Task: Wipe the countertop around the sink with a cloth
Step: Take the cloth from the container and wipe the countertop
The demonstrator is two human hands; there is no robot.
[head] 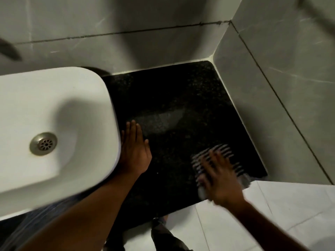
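Note:
A white basin sink [87, 98] with a metal drain [43, 143] sits on a black speckled countertop [172, 98]. My left hand [135, 151] lies flat on the counter against the sink's right wall, fingers together, holding nothing. My right hand [219, 175] presses spread fingers onto a striped grey and dark cloth [220, 151] near the counter's front right corner. The hand and cloth are motion-blurred. Part of the cloth is hidden under the hand.
Grey tiled walls [272, 87] close the counter at the back and right. A white tiled floor [272, 214] lies below the counter's front edge. My clothing and a leg [163, 232] show at the bottom.

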